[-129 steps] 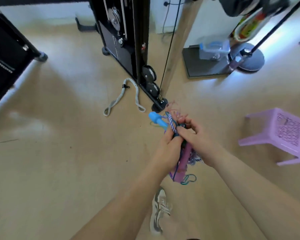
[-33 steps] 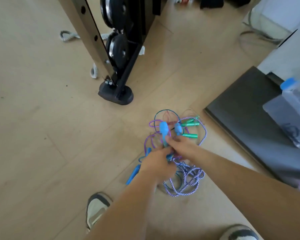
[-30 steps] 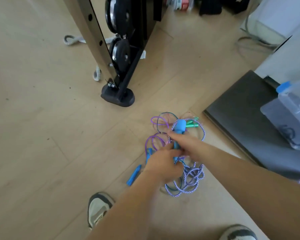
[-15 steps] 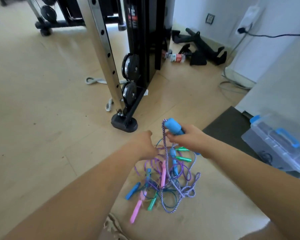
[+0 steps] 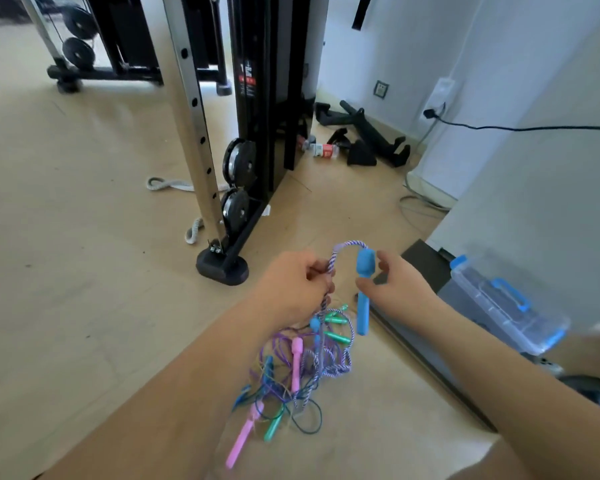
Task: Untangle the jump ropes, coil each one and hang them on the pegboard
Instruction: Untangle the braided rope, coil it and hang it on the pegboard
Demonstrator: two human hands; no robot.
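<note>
Here, braided rope between hands

Bright, even daylight; wide-angle view, soft at the rim.

The pale wooden floor glared whitest far back under the black-and-silver steel gym frame, whose foot cast only a soft shadow. The white wall looked cool and bluish. Posts bowed toward the edges. The left hand, the right hand, the purple-and-white braided rope and the blue plastic handle were crisp; the forearms at the bottom edge and the clear plastic box with blue clips were smeared.
</note>
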